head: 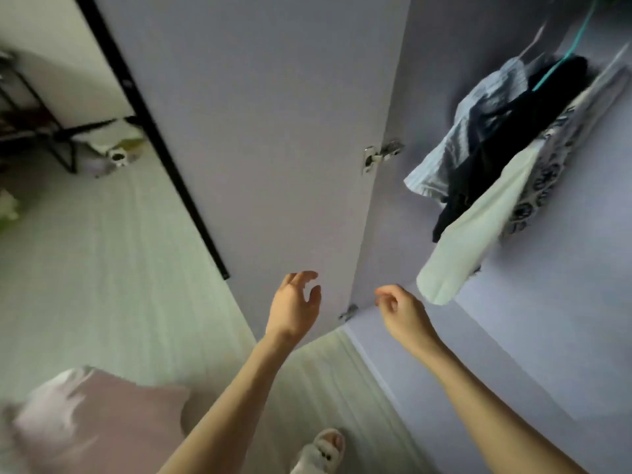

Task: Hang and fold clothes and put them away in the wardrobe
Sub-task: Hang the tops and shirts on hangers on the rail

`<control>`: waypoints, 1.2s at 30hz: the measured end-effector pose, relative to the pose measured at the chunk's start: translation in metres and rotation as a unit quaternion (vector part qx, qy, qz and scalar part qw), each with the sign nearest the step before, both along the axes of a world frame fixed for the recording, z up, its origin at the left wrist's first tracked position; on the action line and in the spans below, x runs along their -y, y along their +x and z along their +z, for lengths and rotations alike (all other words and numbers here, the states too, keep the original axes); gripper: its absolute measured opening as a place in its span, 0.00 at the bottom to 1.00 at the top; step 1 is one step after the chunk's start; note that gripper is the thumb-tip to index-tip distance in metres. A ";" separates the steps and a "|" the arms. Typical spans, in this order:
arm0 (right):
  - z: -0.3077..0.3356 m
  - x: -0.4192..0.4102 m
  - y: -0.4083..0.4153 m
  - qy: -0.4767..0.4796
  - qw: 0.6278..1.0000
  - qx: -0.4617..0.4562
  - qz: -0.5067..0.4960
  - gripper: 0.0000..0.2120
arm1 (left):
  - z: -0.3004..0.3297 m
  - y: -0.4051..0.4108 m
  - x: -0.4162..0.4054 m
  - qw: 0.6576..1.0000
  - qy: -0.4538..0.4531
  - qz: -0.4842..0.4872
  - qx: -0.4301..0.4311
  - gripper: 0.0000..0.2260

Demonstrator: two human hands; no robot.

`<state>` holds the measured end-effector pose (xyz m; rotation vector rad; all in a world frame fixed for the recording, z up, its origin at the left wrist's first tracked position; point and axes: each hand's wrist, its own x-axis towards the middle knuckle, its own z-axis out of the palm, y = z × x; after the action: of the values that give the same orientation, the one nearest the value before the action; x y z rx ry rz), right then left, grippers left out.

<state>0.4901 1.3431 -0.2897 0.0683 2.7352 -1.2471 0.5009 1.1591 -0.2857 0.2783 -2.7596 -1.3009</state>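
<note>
I see both bare forearms reaching forward and up, side by side and apart. My left hand (294, 304) is raised with its fingers loosely spread and slightly bent, holding nothing. My right hand (402, 314) has its fingers curled loosely inward, thumb near the fingertips, also holding nothing.

Probably bedroom: open wardrobe (513, 302), hanging clothes (496, 159), pillow (113, 415).
</note>
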 end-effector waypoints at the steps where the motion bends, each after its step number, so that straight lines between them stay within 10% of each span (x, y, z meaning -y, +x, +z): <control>1: -0.011 0.022 0.013 -0.003 0.999 0.021 0.043 0.11 | -0.011 0.035 0.023 0.998 0.006 0.054 0.022 0.13; 19: -0.071 0.404 0.319 0.035 0.786 0.197 0.584 0.14 | -0.073 0.520 0.240 0.786 0.072 0.597 0.142 0.12; 36: -0.173 0.566 0.525 0.189 0.654 0.243 0.691 0.09 | -0.215 0.782 0.394 0.584 0.107 0.732 0.334 0.30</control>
<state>1.0155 0.7774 -0.4624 -1.1839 1.5906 -0.1125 1.2832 0.7649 -0.5006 2.6550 -1.3225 -0.8842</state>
